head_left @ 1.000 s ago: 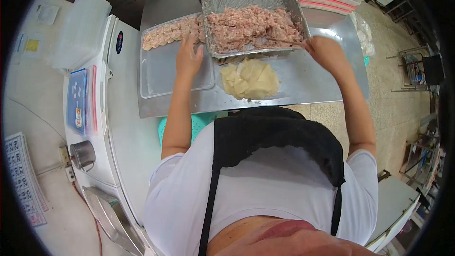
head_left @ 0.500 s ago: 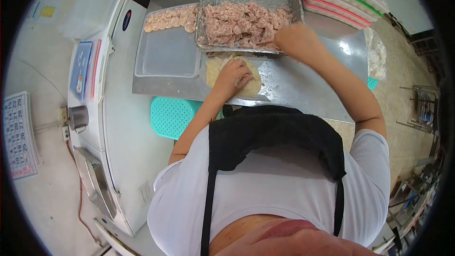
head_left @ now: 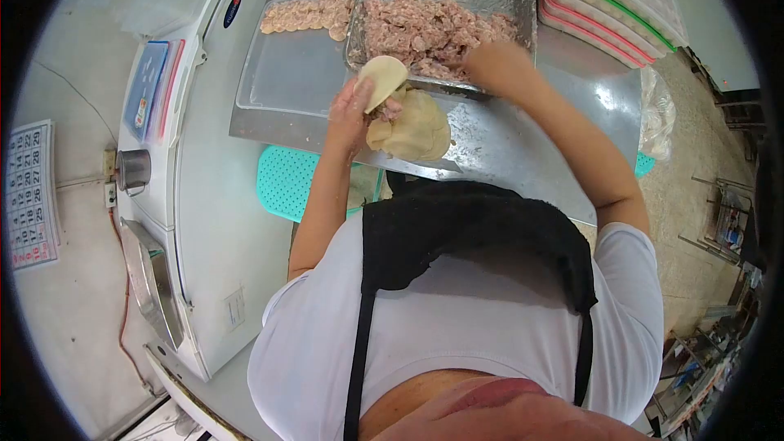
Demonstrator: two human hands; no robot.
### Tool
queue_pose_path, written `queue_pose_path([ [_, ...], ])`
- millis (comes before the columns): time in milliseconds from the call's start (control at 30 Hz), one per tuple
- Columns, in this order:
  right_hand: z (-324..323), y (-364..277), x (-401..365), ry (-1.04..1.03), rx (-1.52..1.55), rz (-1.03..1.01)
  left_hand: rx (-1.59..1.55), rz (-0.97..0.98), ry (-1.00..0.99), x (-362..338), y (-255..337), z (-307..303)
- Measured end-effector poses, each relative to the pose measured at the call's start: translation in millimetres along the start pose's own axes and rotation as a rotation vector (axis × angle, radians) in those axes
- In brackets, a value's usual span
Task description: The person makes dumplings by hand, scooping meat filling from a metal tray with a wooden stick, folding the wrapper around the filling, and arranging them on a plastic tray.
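My left hand [head_left: 349, 117] holds up a thin round dough wrapper [head_left: 384, 82] between its fingers. Below and right of it, a pile of pale dough wrappers [head_left: 415, 131] lies on the metal table [head_left: 490, 135]. My right hand [head_left: 496, 65] is over the front right part of a metal tray [head_left: 527, 0] of pinkish ground meat [head_left: 425, 28]; its fingers are smeared and partly hidden at the meat. Rows of small filled dumplings [head_left: 306, 16] sit at the far end of a clear plastic tray [head_left: 294, 73], left of the metal tray.
Stacked lidded containers [head_left: 604, 0] stand at the back right of the table. A clear plastic bag [head_left: 656, 114] hangs by the right edge. A white refrigerator [head_left: 245, 171] is at the left, and a turquoise perforated stool [head_left: 286, 182] stands below the table's front edge.
My left hand has lifted from the wrapper pile and moved left, now with one wrapper raised. My right hand remains at the meat, slightly lower. The camera view has shifted a little.
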State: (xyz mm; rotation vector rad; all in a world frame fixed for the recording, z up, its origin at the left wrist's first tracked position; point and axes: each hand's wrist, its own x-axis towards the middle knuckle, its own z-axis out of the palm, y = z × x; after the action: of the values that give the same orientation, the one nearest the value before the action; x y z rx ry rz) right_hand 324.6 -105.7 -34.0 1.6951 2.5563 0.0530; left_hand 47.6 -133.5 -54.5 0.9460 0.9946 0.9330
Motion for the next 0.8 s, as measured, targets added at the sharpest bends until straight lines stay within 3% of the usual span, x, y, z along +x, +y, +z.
queue_pose_path([
  [33, 14.6, -16.5, -6.4, 0.09, 0.027, -0.053, -0.004, 0.0, -0.002, 0.8, 5.1, -3.2],
  [67, 13.2, -27.2, -7.8, 0.182, 0.052, -0.109, 0.203, 0.112, 0.022, 2.9, 9.9, -7.2],
  [100, 7.0, -22.5, -5.8, 0.178, 0.049, -0.113, 0.411, 0.221, 0.049, 3.3, 13.6, -11.3],
  [133, -2.7, -11.6, -5.1, 0.11, 0.031, -0.118, 0.408, 0.216, 0.052, 2.8, 17.5, -15.3],
  [167, -14.3, -5.6, -4.9, 0.042, 0.016, -0.122, 0.714, 0.38, 0.068, 2.7, 22.8, -19.8],
  [200, -19.6, -3.0, -3.6, 0.029, 0.01, 0.008, 1.019, 0.549, 0.083, 3.1, 28.4, -24.9],
  [300, -9.3, -20.0, -3.9, 0.081, 0.008, 0.032, 1.183, 0.728, 0.215, 2.6, 39.3, -41.6],
  [333, 29.4, -24.8, 2.4, 0.243, 0.158, -0.117, 1.178, 0.729, 0.214, 3.6, 42.5, -47.2],
  [433, 1.6, -75.8, 18.8, 0.122, 0.135, 0.011, 0.94, 0.651, 0.219, 9.1, 51.2, -64.3],
  [500, 1.3, -79.4, 32.2, 0.09, 0.132, -0.006, 0.746, 0.354, 0.292, 15.5, 56.5, -75.1],
  [533, 8.7, -78.0, 40.9, 0.051, 0.247, 0.045, 0.742, 0.358, 0.283, 29.8, 47.7, -88.2],
  [600, 12.5, -71.6, 49.1, 0.015, 0.353, 0.1, 0.268, 0.384, 0.363, 59.9, 27.6, -112.6],
  [667, 14.4, -63.4, 47.7, 0.049, 0.734, 0.067, 0.253, 0.323, 0.335, 67.2, 32.3, -112.5],
  [700, 4.3, -65.6, 46.3, 0.048, 0.728, 0.074, 0.243, 0.264, 0.31, 69.6, 38.4, -104.8],
  [733, -7.7, -65.8, 41.6, 0.048, 0.894, 0.182, 0.239, 0.263, 0.3, 73.5, 40.3, -97.3],
  [800, -26.2, -66.1, 40.1, 0.054, 1.055, 0.307, -0.329, 0.157, 0.121, 82.9, 41.2, -76.6],
])
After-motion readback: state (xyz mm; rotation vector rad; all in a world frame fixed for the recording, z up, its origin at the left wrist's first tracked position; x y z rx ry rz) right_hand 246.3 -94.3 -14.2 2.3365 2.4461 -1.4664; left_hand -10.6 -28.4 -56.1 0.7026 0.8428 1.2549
